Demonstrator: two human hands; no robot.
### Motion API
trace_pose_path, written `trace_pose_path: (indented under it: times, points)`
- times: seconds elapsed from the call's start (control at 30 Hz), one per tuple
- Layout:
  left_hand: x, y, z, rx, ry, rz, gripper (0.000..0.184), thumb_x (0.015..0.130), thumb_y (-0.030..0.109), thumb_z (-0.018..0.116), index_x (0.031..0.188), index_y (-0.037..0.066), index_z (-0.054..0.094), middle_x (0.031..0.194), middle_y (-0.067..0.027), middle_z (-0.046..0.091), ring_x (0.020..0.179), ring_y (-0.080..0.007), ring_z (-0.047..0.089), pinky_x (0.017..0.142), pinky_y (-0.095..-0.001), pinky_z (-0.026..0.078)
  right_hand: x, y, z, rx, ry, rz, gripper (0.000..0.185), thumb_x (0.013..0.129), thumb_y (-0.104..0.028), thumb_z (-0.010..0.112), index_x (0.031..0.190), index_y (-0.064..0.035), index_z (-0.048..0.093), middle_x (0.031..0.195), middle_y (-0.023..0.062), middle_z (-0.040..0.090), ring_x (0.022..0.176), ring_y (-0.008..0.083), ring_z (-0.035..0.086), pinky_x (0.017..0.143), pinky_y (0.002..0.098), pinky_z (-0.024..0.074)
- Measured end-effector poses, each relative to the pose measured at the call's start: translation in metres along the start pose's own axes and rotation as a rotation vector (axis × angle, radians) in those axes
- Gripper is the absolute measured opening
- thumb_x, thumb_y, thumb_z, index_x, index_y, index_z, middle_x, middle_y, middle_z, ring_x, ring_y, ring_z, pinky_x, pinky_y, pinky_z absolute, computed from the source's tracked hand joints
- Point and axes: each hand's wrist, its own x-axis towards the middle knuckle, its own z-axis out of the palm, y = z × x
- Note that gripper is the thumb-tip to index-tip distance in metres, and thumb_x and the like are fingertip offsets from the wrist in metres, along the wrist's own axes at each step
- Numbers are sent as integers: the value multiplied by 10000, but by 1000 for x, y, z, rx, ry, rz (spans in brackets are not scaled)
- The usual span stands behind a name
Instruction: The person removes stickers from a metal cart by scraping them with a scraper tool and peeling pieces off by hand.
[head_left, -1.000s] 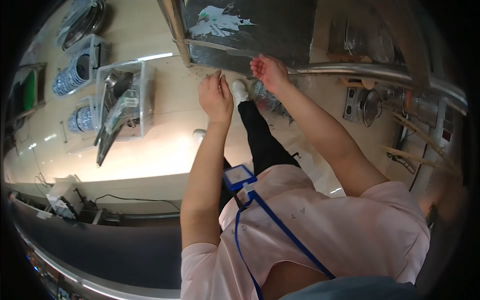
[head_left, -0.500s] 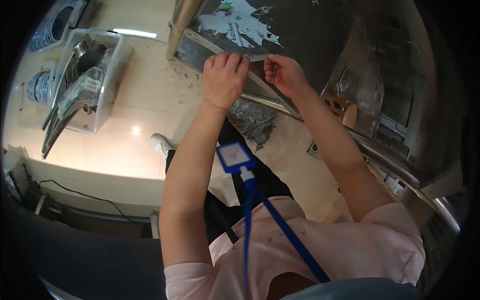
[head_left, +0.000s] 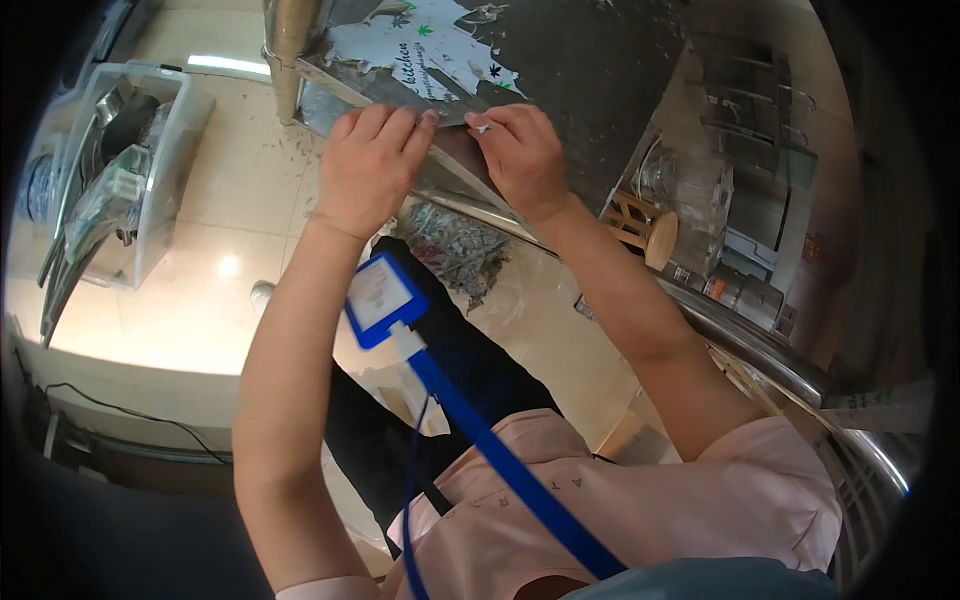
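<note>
A dark shelf panel point(head_left: 590, 100) carries a torn white sticker point(head_left: 455, 50) printed with "kitchen" and small leaves. At the panel's near edge, my left hand point(head_left: 368, 170) has its fingers curled and closed; what lies under the fingertips is hidden. Just to its right, my right hand point(head_left: 522, 160) is closed in a pinch, with a small white paper scrap point(head_left: 484, 128) showing at thumb and fingertip. Both hands are close together, a little below the sticker's torn lower edge.
A pile of grey shreds point(head_left: 460, 255) lies on the floor below the panel. To the left stands a clear plastic bin point(head_left: 165, 190) with utensils. Metal rails point(head_left: 740, 335), a wooden holder point(head_left: 650, 230) and glassware point(head_left: 690, 190) are at the right.
The view has shifted, so the panel and both hands appear further left. My right hand has turned palm-down, and a white scrap now shows in its pinch.
</note>
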Motion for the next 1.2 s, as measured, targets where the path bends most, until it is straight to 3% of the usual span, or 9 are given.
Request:
trace_pose_path:
  times: [0.2,0.4,0.5,0.8,0.93,1.03,1.2]
  points:
    - [2,-7,-5,5,4,153,280,675,128,485,943,73,544,859,-15,508,793,-158,489,695,-282,378,-2,0,14,-54,86,-51,117,613,-62,574,729,-52,580,742,35,542,702,200,525,608,294,438]
    - [6,-3,-11,74,-102,140,275,669,121,477,927,56,546,877,-29,508,805,-168,494,701,-290,386,-5,-3,17,-33,98,-34,124,603,-50,572,726,-40,575,747,42,551,681,196,523,582,292,443]
    - [3,-3,-7,47,-26,169,265,669,116,472,914,51,549,864,-35,507,802,-171,494,694,-292,391,-7,-7,14,-42,107,-34,122,602,-45,572,724,-37,574,739,46,552,673,197,520,573,287,443]
    - [9,-8,-7,-36,-62,54,236,638,66,506,868,68,559,850,-22,518,792,-185,492,674,-300,392,1,-6,20,14,130,-21,78,619,-46,575,697,-42,569,719,47,544,661,194,516,567,283,439]
    - [18,-12,-6,-22,-46,-21,126,623,114,495,741,77,521,792,-25,480,803,-194,464,683,-295,384,11,-4,21,52,114,-3,78,620,-49,587,695,-42,568,710,45,540,659,193,513,569,287,434]
    - [16,-11,-9,-74,-88,17,220,632,51,495,843,65,557,799,-36,504,775,-210,480,645,-317,385,8,-6,17,70,115,9,65,621,-54,592,680,-52,565,700,42,536,663,197,508,575,288,431]
    - [23,-14,-8,-88,-111,26,225,621,49,491,837,62,552,748,-46,470,738,-213,468,626,-322,383,8,-5,21,38,94,62,40,631,-60,593,643,-61,555,684,39,530,657,201,502,568,288,429]
